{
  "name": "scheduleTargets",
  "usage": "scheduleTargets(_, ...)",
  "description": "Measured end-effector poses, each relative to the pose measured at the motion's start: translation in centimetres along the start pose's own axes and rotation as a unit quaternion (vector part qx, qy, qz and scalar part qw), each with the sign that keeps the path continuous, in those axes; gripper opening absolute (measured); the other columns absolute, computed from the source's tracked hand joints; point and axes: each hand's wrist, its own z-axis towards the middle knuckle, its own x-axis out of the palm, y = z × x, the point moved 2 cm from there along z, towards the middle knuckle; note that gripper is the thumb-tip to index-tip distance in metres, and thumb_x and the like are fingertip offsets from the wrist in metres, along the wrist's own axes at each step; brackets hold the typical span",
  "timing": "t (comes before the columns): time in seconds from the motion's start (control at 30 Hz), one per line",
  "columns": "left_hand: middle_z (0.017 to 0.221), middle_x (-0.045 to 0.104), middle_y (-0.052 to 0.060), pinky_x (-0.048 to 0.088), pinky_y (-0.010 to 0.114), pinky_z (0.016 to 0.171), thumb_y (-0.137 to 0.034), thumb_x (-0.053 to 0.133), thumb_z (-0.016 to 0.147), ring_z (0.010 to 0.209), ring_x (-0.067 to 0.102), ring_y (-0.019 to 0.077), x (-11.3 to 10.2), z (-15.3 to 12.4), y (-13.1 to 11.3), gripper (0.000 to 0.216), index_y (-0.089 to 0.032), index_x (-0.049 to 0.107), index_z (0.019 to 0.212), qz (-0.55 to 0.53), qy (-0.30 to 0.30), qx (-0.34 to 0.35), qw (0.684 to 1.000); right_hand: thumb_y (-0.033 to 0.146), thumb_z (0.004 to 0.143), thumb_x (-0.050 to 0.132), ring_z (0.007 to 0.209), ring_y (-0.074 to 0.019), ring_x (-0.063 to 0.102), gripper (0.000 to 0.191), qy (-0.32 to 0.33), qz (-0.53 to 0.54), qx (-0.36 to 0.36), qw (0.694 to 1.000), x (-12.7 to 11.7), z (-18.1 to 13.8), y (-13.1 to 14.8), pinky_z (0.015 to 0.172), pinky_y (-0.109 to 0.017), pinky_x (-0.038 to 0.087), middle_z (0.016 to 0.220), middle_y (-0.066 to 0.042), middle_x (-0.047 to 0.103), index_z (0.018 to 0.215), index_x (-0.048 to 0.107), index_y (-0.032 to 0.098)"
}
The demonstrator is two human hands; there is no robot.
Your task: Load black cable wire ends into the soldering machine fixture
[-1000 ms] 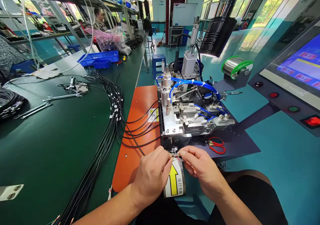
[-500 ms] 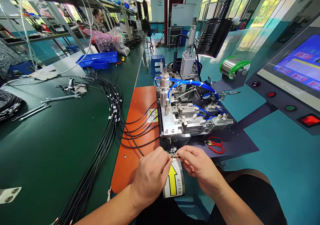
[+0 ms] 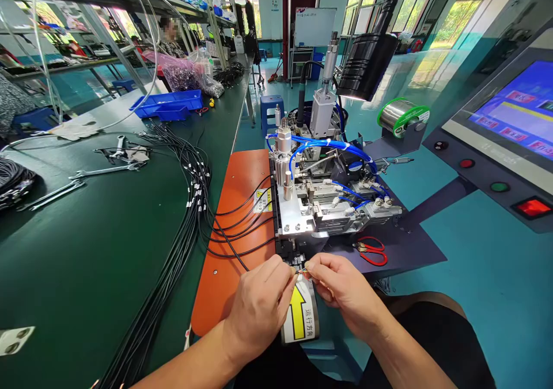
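Observation:
My left hand is closed in a pinch on the end of a black cable, just in front of the machine. Thin coloured wires stick out from that end, and the fingertips of my right hand pinch them. Both hands hover above a round plate with a yellow arrow. Several other black cables run across the orange board into the machine's side. The fingers partly hide the wire tips.
A bundle of black cables lies along the green table, with wrenches and a blue tray beyond. Red-handled cutters rest right of the machine. A solder spool and control screen stand right. One person sits far back.
Both hands stay nearly in place, with small finger movements at the coloured wires. The view has shifted very slightly.

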Motion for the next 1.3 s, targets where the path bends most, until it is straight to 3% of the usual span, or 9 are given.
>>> scheduleTargets(0.2, 0.075, 0.047, 0.002, 0.029, 0.024, 0.062, -0.015, 0.054, 0.092, 0.067, 0.04, 0.0088, -0.2, 0.1, -0.2, 0.011, -0.013, 0.057, 0.082, 0.009, 0.005, 0.003, 1.0, 0.05, 0.088, 0.059, 0.058, -0.0029, 0.025, 0.046, -0.028, -0.075, -0.047, 0.996, -0.3, 0.1, -0.1, 0.05, -0.014, 0.019, 0.067, -0.001, 0.03, 0.083, 0.043, 0.007)
scheduleTargets(0.4, 0.076, 0.048, 0.001, 0.031, 0.023, 0.063, -0.021, 0.054, 0.093, 0.068, 0.042, 0.0078, -0.3, 0.3, 0.1, 0.01, -0.016, 0.062, 0.09, 0.035, 0.015, 0.004, 0.999, 0.05, 0.097, 0.051, 0.074, -0.006, 0.041, 0.045, -0.1, -0.235, -0.151, 0.955, -0.6, 0.3, 0.0, 0.064, -0.014, 0.035, 0.082, -0.004, 0.049, 0.085, 0.057, 0.007)
scheduleTargets(0.53, 0.084, 0.052, 0.0, 0.036, 0.02, 0.068, -0.023, 0.051, 0.095, 0.076, 0.046, 0.0067, -0.5, 0.1, 1.0, 0.014, -0.019, 0.064, 0.101, 0.009, 0.053, -0.022, 0.998, 0.051, 0.098, 0.05, 0.073, -0.0063, 0.043, 0.045, -0.116, -0.25, -0.17, 0.946, -0.7, 0.7, -0.4, 0.064, -0.015, 0.037, 0.082, -0.003, 0.051, 0.086, 0.059, 0.008)
scheduleTargets(0.7, 0.095, 0.055, 0.001, 0.04, 0.017, 0.074, -0.014, 0.043, 0.096, 0.085, 0.048, 0.0055, -0.8, 0.0, 1.9, 0.025, -0.021, 0.063, 0.11, -0.086, 0.094, -0.069, 0.989, 0.052, 0.1, 0.047, 0.073, -0.0063, 0.045, 0.046, -0.139, -0.26, -0.208, 0.933, -1.1, 1.3, -1.0, 0.064, -0.015, 0.037, 0.083, -0.003, 0.051, 0.086, 0.059, 0.01)
scheduleTargets(1.0, 0.099, 0.056, 0.002, 0.043, 0.019, 0.08, -0.011, 0.044, 0.096, 0.093, 0.048, 0.0067, -0.4, 0.4, 2.2, 0.026, -0.018, 0.064, 0.11, -0.084, 0.04, -0.032, 0.995, 0.044, 0.104, 0.045, 0.076, -0.0047, 0.048, 0.037, -0.157, -0.297, -0.262, 0.905, -1.5, 1.8, -1.4, 0.068, -0.015, 0.038, 0.087, -0.002, 0.051, 0.091, 0.061, 0.013)
scheduleTargets(1.3, 0.099, 0.056, 0.002, 0.043, 0.02, 0.081, -0.011, 0.047, 0.094, 0.093, 0.048, 0.0075, -0.2, 0.3, 2.4, 0.023, -0.017, 0.064, 0.108, -0.078, 0.031, -0.029, 0.996, 0.042, 0.104, 0.045, 0.076, -0.0044, 0.048, 0.035, -0.161, -0.295, -0.268, 0.903, -1.4, 2.2, -1.7, 0.068, -0.016, 0.037, 0.087, -0.001, 0.051, 0.091, 0.06, 0.013)
